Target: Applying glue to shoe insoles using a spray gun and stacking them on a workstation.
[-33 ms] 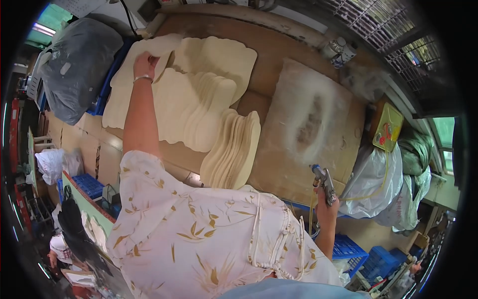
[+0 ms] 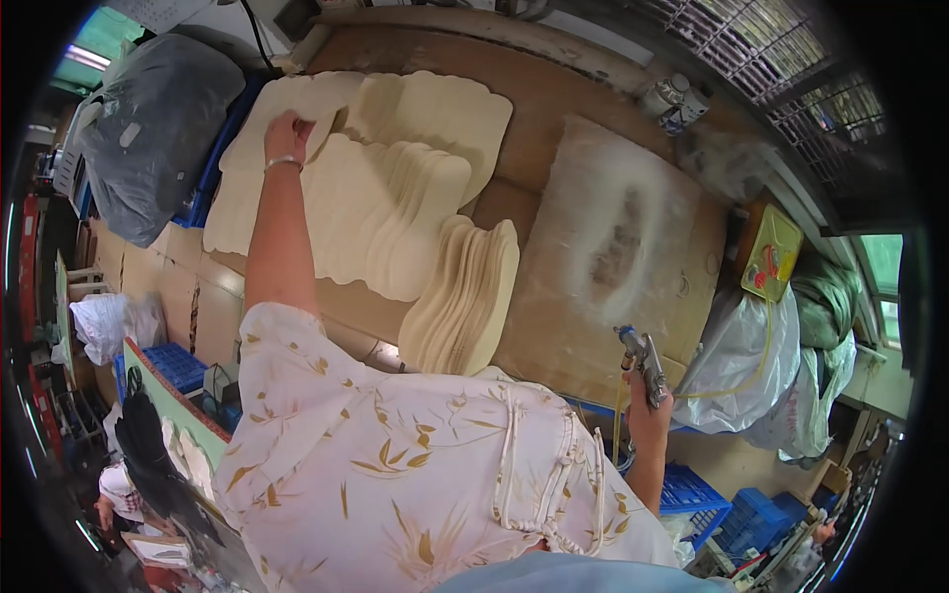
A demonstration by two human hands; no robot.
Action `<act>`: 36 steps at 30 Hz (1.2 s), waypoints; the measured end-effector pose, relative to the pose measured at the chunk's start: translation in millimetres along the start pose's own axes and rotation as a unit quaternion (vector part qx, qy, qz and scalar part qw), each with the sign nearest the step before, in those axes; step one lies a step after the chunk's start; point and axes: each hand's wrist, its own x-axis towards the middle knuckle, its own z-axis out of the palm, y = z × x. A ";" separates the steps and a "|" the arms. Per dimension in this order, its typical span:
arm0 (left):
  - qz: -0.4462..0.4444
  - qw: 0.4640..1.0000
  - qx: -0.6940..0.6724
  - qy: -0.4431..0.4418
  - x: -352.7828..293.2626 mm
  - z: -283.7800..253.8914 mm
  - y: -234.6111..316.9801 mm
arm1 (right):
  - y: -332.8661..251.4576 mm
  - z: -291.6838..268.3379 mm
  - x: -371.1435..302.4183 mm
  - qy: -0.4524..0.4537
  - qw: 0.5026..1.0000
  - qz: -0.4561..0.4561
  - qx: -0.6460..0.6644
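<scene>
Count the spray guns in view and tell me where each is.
1: a spray gun in the right hand, near the white-stained board. Others may be hidden.

Left hand [image 2: 287, 138] is up at the cream cutouts [image 2: 346, 212] spread over the desk [image 2: 425, 51], can't tell if it's gripping one. Right hand [image 2: 648, 417] is wrapped around a spray gun [image 2: 647, 368], near a whitish-stained board [image 2: 611, 247]. Big dark bag [image 2: 163, 128] off left.
</scene>
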 end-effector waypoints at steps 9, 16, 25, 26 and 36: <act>-0.072 0.979 0.062 0.182 -73.0 -62.7 -51.6 | -9.4 2.8 4.6 -0.005 1.000 0.023 0.000; 0.030 0.942 0.146 0.299 -131.1 -56.3 -43.0 | -12.9 -3.1 13.2 -0.013 0.999 0.029 -0.010; 0.280 0.668 0.617 -0.307 -396.7 70.1 -116.7 | 2.3 -11.4 19.6 -0.044 0.999 0.010 0.018; 0.258 0.635 0.658 -0.313 -411.7 67.7 -125.2 | 3.5 -13.9 19.9 -0.055 0.998 0.013 0.020; 0.350 0.498 0.744 -0.275 -447.0 50.8 -160.3 | 25.3 -34.5 20.5 -0.083 0.996 0.010 0.044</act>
